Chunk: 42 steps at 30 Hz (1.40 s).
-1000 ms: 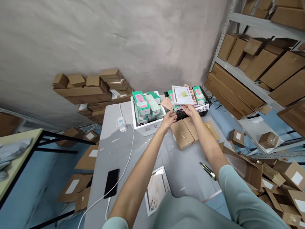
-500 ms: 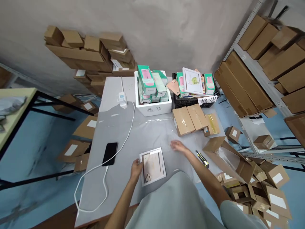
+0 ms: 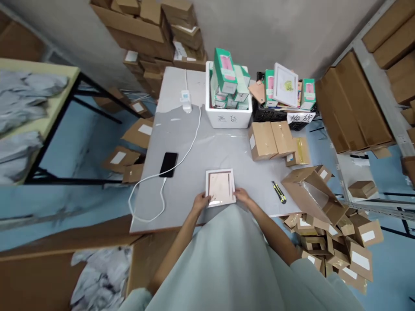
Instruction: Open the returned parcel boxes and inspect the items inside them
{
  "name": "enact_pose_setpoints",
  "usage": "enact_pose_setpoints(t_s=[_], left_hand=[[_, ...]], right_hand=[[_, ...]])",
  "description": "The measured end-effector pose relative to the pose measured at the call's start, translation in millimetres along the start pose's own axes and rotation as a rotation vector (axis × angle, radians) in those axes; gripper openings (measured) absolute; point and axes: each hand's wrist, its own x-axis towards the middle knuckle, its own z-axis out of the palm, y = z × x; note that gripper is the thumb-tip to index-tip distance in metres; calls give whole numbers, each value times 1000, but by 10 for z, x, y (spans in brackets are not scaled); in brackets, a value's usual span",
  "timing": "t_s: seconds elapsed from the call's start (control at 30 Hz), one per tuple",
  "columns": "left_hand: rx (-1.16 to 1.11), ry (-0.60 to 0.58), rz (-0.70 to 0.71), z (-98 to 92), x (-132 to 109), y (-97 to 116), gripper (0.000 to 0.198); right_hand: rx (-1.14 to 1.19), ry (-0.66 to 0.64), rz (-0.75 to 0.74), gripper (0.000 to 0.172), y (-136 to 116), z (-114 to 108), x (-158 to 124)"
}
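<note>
A white picture frame (image 3: 219,172) with a pale pinkish print lies close to my body at the front edge of the grey-covered table (image 3: 191,149). My left hand (image 3: 201,201) grips its lower left side, fingers closed on the border. On the opposite side, my right hand (image 3: 241,195) has its fingers closed on the lower right border. To the right lies a yellow and black box cutter (image 3: 279,192), apart from both hands. Left of the frame, a black phone (image 3: 168,164) rests with a white cable (image 3: 151,176) across it.
A white foam box (image 3: 229,120) of green cartons and a black crate (image 3: 269,113) with cartons and another picture frame stand at the back. Cardboard boxes (image 3: 264,140) sit in front of them. An opened carton (image 3: 303,183) is at the right edge; more boxes lie on the floor.
My right hand has come from the bare table surface to the picture frame's right side. The picture frame now sits straighter, held from both sides. The camera view has shifted downward and left.
</note>
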Motion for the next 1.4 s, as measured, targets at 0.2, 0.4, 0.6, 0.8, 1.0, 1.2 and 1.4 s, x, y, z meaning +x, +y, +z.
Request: enact_pose_setpoints(t_s=[0.2, 0.4, 0.6, 0.8, 1.0, 1.2, 1.4], left_hand=[[-176, -94, 76, -35, -202, -121, 63], [-369, -189, 244, 63, -547, -104, 92], [-471, -225, 332, 113, -1002, 23, 99], [-522, -193, 464, 136, -1243, 152, 97], [-353, 58, 674, 156, -1337, 284, 54], [-191, 101, 922, 83, -1555, 343, 31], [-202, 123, 865, 200, -1527, 161, 73]], right_hand=[[45, -47, -83, 51, 24, -501, -136], [21, -208, -310, 62, -13, -877, -494], [-9, -229, -453, 63, -160, -1076, -756], [-19, -172, -590, 58, -227, -1224, -999], [-84, 50, -754, 42, -174, -1260, -1121], [-91, 108, -931, 21, -150, -1221, -1202], [-301, 199, -1159, 7, -165, -1224, -1209]])
